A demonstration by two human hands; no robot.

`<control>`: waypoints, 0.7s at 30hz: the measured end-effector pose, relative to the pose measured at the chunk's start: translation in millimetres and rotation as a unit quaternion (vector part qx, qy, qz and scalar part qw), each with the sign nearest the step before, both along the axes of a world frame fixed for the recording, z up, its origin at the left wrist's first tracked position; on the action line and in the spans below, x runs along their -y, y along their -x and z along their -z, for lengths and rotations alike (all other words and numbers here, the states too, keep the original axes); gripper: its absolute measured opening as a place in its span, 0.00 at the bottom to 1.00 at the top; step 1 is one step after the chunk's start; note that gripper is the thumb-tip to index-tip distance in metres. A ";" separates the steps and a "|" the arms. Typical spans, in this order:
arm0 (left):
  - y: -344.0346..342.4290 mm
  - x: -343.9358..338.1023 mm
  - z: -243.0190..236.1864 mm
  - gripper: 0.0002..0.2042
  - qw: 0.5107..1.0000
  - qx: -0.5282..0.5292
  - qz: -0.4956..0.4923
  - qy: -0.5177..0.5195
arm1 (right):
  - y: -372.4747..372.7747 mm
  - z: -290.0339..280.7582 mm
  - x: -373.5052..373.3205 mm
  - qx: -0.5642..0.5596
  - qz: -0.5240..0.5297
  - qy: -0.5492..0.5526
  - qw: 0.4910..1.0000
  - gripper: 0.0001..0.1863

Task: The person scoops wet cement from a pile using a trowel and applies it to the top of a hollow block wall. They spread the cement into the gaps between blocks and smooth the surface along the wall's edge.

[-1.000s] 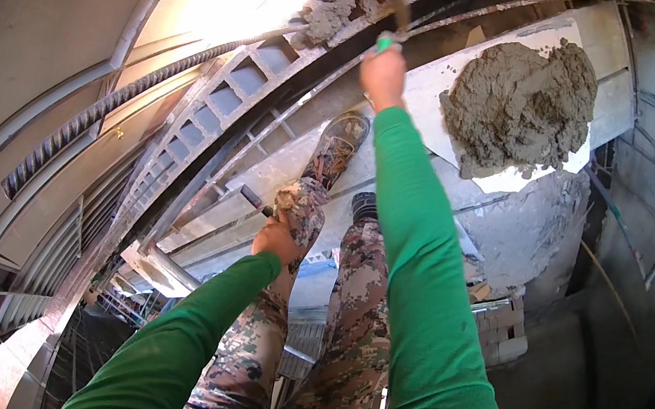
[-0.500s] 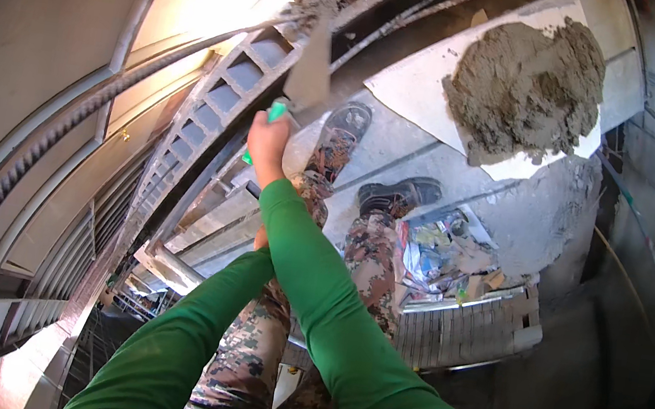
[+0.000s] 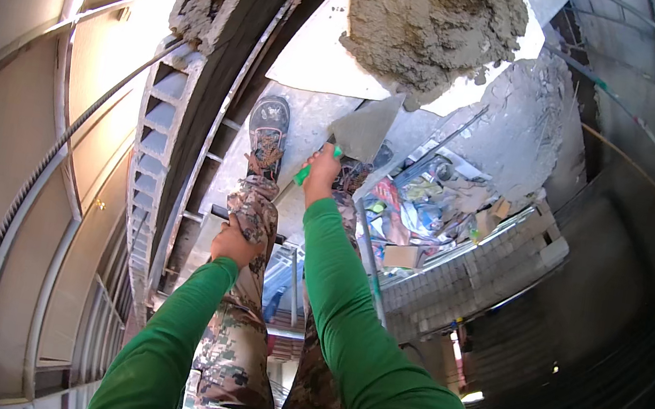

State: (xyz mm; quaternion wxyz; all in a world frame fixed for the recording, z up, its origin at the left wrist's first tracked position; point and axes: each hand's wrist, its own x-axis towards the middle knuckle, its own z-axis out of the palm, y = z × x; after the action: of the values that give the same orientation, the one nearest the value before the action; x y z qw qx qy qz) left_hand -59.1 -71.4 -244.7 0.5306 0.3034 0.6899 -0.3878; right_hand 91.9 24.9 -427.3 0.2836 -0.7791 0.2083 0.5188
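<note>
My right hand (image 3: 320,172) is wrapped round the green handle of a pointing trowel (image 3: 369,127). Its grey triangular blade reaches up and right, with the tip by the near edge of a pale board (image 3: 314,64). On that board lies a big mound of wet grey mortar (image 3: 431,31). My left hand (image 3: 233,243) is curled low in front of my left knee. Beside it shows a pale flat piece with a dark edge (image 3: 206,231); whether my fingers grip it is hard to make out.
A hollow-block wall (image 3: 160,118) runs along the left, with mortar-filled cores at its far end. A ribbed steel bar (image 3: 70,131) sticks out from it. My boots (image 3: 269,125) stand on a grey platform. Litter and scraps (image 3: 427,210) lie at right, near metal scaffold tubes (image 3: 611,90).
The trowel has swung from the block wall rightward to the mortar board. My hands have come apart, and my left hand now shows. The view has shifted toward the right.
</note>
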 end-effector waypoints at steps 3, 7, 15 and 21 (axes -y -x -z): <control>2.0 -1.5 1.3 0.57 1.000 0.001 0.017 0.005 | -21.1 33.7 -19.8 -0.029 0.044 -0.021 0.998 0.12; -1.6 -15.9 5.3 0.55 0.998 0.016 0.053 0.002 | -115.4 103.2 -150.0 -0.100 0.067 -0.271 0.955 0.14; -5.1 -21.9 -1.4 0.54 0.997 0.006 0.073 0.018 | -183.2 60.8 -179.5 -0.150 0.052 -0.295 0.942 0.13; -7.1 -29.2 -4.4 0.55 0.996 -0.001 0.088 0.028 | -150.0 24.5 -154.2 0.104 -0.079 -0.252 0.959 0.10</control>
State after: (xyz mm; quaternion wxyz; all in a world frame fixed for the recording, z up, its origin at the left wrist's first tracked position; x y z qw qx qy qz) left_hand -52.1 -42.2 -240.3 0.5018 0.3477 0.6498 -0.4528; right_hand 241.9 179.2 -451.8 0.4491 -0.7460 -0.0220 0.4912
